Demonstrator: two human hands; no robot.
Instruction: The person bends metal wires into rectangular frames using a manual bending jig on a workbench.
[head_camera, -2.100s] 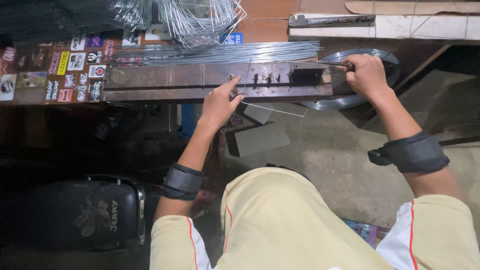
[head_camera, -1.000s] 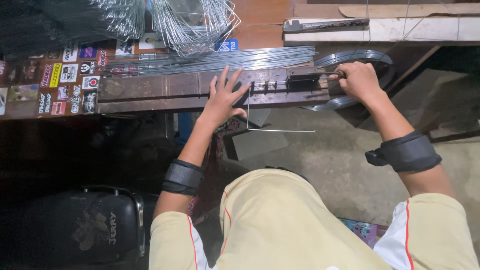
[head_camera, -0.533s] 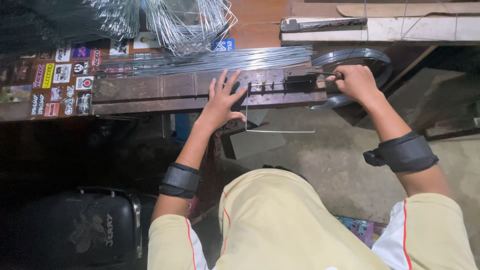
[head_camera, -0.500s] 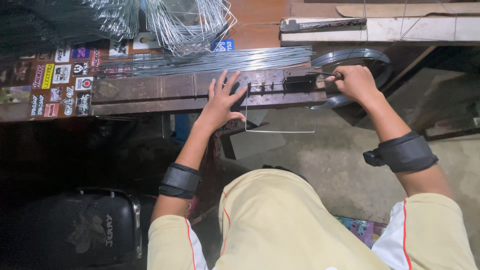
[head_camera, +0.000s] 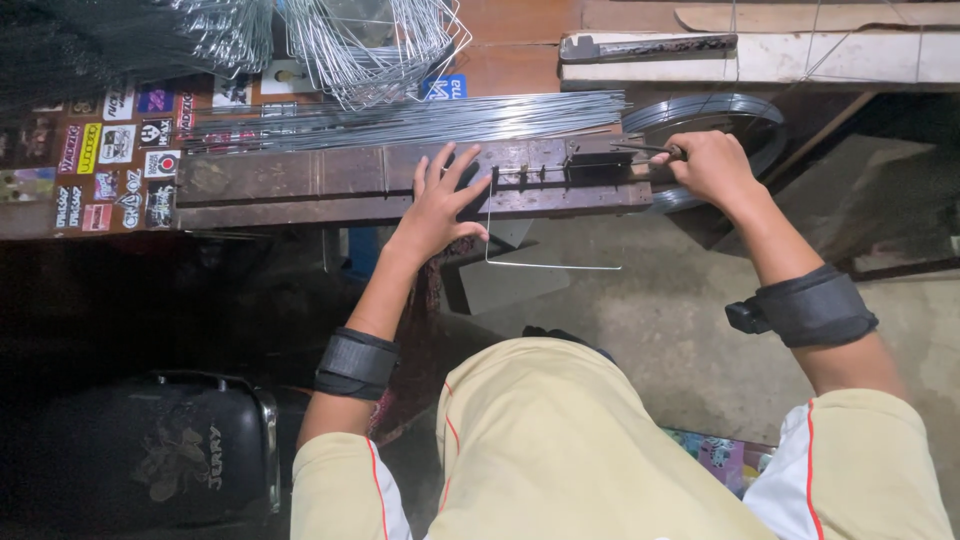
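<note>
Left hand (head_camera: 440, 205) lay flat w/ fingers spread on the metal jig (head_camera: 400, 180), beside a bent wire (head_camera: 520, 262). Right hand (head_camera: 712, 165) had fingers closed round the lever handle (head_camera: 648, 150).

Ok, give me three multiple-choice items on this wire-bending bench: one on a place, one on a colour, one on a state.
1. Where does the left hand rest?
A. flat on the metal jig
B. on the black case
C. on the wire coil

2. What colour are the wrist bands?
A. white
B. black
C. red

3. What shape is the wire piece hanging from the jig?
A. straight
B. coiled
C. bent to a corner

Answers:
1 A, the fingers spread on the jig's bar, beside the pins.
2 B, both forearms carry dark black bands.
3 C, one leg drops from the jig, then turns along under it toward the right hand, which grips the lever.
</note>
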